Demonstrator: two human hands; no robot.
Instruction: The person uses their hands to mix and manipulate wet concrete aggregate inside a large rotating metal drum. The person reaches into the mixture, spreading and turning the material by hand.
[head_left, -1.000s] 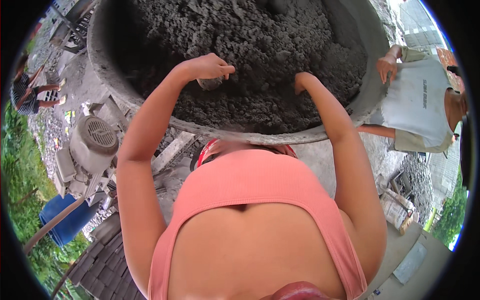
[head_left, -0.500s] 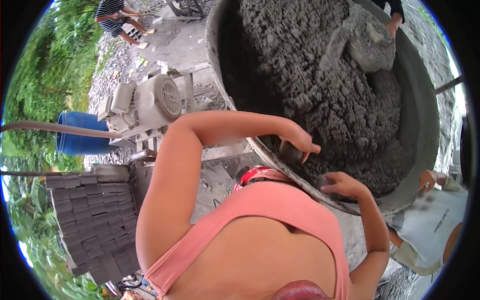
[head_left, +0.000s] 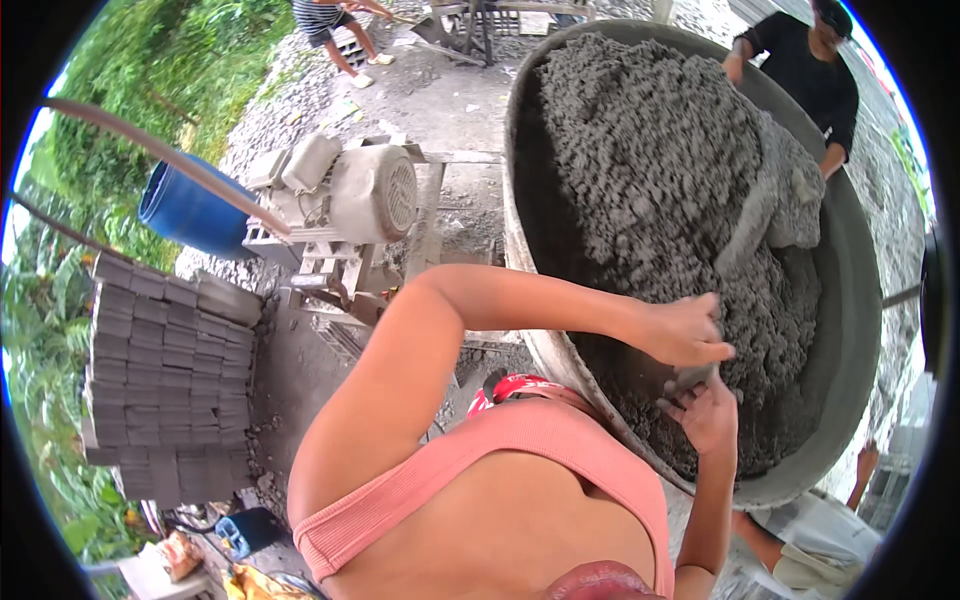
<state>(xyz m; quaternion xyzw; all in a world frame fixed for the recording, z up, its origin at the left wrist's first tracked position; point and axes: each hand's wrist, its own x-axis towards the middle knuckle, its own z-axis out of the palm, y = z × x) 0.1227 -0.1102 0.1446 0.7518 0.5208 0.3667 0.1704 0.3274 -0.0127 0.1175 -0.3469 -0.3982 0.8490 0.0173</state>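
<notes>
My hands have drawn together since a moment ago. My left hand (head_left: 685, 332), fingers curled shut, rests on the grey mix (head_left: 680, 200); my right hand (head_left: 708, 412), at six o'clock below it, pinches a clump (head_left: 690, 378) between them.

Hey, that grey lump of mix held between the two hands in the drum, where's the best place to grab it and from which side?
Probably cupped from underneath. The grey lump looks crumbly like the loose mix around it, so pinching may break it. The right hand sits below it, palm up, and the left hand closes from above; supporting the underside and coming from the near rim seems soundest.
</notes>
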